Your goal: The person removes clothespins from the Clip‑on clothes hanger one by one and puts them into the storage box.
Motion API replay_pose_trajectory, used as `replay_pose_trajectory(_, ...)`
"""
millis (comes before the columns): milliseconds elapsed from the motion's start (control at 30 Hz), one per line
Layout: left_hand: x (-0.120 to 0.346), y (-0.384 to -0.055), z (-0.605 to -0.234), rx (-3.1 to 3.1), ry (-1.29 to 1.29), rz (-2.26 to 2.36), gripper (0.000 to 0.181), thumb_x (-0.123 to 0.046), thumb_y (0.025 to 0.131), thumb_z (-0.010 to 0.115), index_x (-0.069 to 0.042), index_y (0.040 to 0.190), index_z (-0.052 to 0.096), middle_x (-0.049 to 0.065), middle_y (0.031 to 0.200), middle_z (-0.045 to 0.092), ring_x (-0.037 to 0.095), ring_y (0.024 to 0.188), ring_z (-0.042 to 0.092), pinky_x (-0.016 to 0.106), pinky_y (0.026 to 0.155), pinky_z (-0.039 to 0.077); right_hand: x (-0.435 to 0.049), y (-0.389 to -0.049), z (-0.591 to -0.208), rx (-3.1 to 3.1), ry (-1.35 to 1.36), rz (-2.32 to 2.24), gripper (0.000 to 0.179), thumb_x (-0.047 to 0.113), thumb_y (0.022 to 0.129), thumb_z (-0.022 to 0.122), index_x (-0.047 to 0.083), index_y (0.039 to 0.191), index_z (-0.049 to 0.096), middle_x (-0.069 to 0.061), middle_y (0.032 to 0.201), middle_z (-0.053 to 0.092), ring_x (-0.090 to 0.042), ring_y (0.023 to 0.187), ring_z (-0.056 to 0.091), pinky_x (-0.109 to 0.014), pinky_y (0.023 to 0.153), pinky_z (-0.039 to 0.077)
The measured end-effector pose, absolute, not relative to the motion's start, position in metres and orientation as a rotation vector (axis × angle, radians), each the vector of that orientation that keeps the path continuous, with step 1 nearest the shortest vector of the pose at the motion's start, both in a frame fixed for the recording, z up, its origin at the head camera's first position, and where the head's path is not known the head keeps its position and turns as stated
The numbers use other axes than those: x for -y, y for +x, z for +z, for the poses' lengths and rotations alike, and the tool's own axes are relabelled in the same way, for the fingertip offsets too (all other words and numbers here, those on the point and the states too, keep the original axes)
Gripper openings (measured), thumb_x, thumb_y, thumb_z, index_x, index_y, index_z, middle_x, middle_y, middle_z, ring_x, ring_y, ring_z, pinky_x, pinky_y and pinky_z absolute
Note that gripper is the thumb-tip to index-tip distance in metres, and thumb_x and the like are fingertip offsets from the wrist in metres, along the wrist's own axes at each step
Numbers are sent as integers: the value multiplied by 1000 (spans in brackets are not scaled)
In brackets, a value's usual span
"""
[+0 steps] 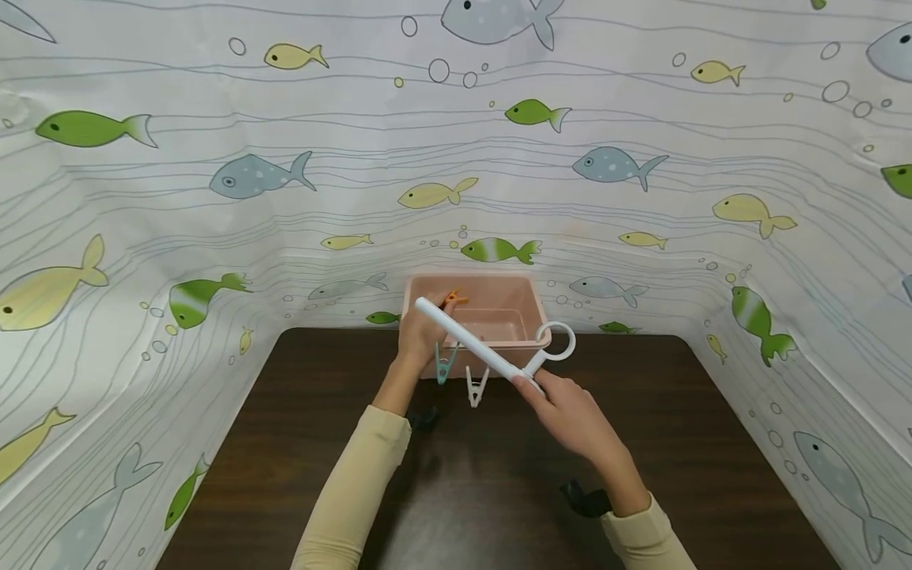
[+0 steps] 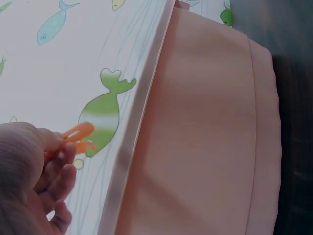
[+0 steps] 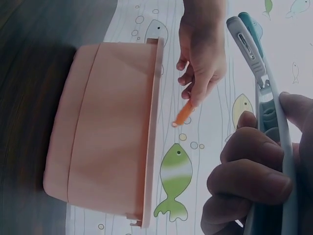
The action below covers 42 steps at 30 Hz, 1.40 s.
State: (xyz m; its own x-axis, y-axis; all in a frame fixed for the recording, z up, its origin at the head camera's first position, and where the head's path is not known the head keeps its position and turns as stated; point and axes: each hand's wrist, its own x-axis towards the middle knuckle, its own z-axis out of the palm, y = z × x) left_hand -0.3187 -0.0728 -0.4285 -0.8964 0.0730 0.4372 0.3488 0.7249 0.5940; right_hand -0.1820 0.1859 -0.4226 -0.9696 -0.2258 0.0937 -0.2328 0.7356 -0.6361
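Observation:
My left hand (image 1: 420,331) pinches a small orange clothespin (image 1: 456,298) between thumb and fingers, over the pink bin (image 1: 507,345). The left wrist view shows this clothespin (image 2: 78,136) above the bin's rim. My right hand (image 1: 570,408) grips a white clip hanger (image 1: 470,340) near its ring hook (image 1: 560,354); the bar slants up to the left, and its far end overlaps my left hand in the head view. A teal clip (image 1: 444,366) and a white clip (image 1: 476,388) hang below the bar, in front of the bin.
The bin stands at the back of a dark brown table (image 1: 285,475). A white sheet printed with fish (image 1: 356,119) rises behind and along both sides. A black wrist piece (image 1: 586,500) shows at my right wrist.

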Motion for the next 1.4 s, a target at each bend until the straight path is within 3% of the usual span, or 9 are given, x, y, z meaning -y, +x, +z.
replay_pose_trajectory(133, 71, -318, -425, 2604, -299, -1046, 35, -28, 115, 50, -17, 141, 70, 10, 133, 73, 31, 110, 69, 43, 71, 55, -187, -184, -424, 2907, 384, 1074, 51, 71, 107, 47, 23, 98, 62, 6, 72, 38, -11, 60, 33, -32, 56, 32)
replay_pose_trajectory(300, 71, -314, -426, 2634, -308, -1125, 36, -22, 115, 48, -19, 146, 66, 12, 129, 73, 31, 82, 62, 33, 56, 39, -187, -186, -426, 2906, 379, 1082, 52, 70, 107, 48, 21, 101, 64, 6, 73, 39, -12, 61, 36, -34, 58, 35)
replay_pose_trajectory(500, 73, -305, -427, 2645, -319, -1210, 26, -17, 112, 59, -20, 131, 76, 13, 124, 75, 31, 91, 70, 34, 63, 43, -187, -188, -429, 2897, 355, 1102, 52, 69, 107, 48, 21, 101, 64, 4, 75, 41, -13, 62, 38, -34, 58, 35)
replay_pose_trajectory(567, 75, -302, -428, 2644, -332, -1227, 24, -18, 111, 61, -20, 127, 79, 14, 114, 75, 28, 88, 69, 33, 61, 44, -187, -188, -429, 2892, 350, 1116, 53, 69, 107, 48, 20, 100, 64, 3, 75, 42, -14, 62, 37, -34, 58, 35)
replay_pose_trajectory(733, 82, -292, -430, 2587, -554, -1302, 25, -16, 114, 56, -4, 104, 75, 11, 88, 61, 19, 69, 50, 30, 61, 39, -189, -188, -429, 2873, 349, 1145, 52, 67, 109, 47, 19, 105, 65, 2, 77, 46, -15, 63, 40, -34, 58, 36)
replay_pose_trajectory(900, 87, -282, -433, 2528, -945, -1502, 27, -19, 117, 48, -3, 117, 70, 14, 89, 61, 17, 73, 50, 31, 70, 42, -191, -189, -429, 2812, 317, 1152, 45, 60, 112, 48, 19, 106, 66, 0, 80, 53, -15, 62, 44, -33, 56, 38)
replay_pose_trajectory(1133, 89, -267, -439, 2456, -932, -1763, 55, -36, 121, 28, -1, 109, 69, 14, 90, 62, 19, 76, 51, 32, 74, 46, -190, -191, -429, 2779, 341, 1152, 45, 57, 112, 48, 17, 104, 67, -1, 81, 55, -16, 64, 47, -34, 57, 40)
replay_pose_trajectory(1267, 91, -258, -443, 2404, -848, -1961, 75, -48, 119, 15, 3, 116, 69, 13, 90, 60, 21, 80, 54, 30, 75, 48, -188, -192, -433, 2785, 336, 1161, 45, 59, 112, 49, 19, 104, 66, 0, 81, 55, -17, 65, 48, -34, 58, 41)
replay_pose_trajectory(1400, 93, -252, -446, 2345, -859, -2004, 79, -50, 118, 13, 6, 119, 68, 17, 89, 59, 26, 78, 54, 30, 73, 46, -185, -194, -437, 2787, 339, 1183, 46, 61, 111, 49, 19, 104, 67, 0, 80, 55, -18, 66, 49, -35, 59, 41)
